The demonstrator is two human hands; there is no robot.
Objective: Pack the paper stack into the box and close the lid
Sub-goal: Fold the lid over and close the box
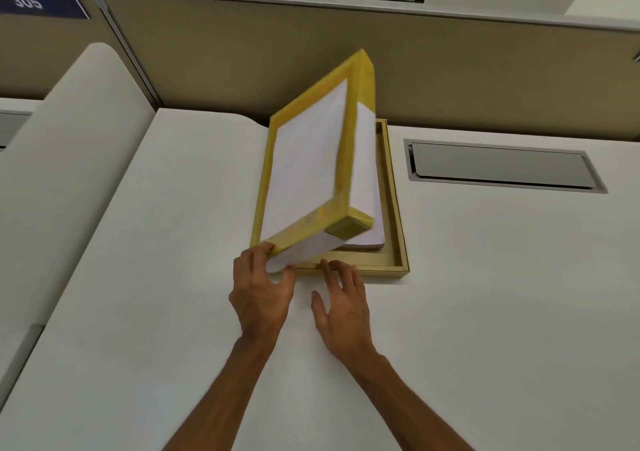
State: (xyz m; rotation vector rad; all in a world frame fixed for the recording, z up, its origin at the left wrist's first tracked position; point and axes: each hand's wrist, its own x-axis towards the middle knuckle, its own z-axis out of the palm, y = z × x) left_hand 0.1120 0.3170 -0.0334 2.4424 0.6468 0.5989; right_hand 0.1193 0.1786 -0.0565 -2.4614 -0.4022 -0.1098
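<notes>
Yellow lid (349, 159) tilts over box (398, 228), left hand (261, 287) gripping its corner.

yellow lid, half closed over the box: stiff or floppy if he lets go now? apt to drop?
Probably stiff: the yellow lid keeps straight edges while tilted, held only at its near corner by the left hand. Likely to fall shut if released, since it leans over the box and the paper stack. Looks light, though that can't be settled.

Matt cardboard box (398, 228), smooth paper stack (367, 173)
</notes>
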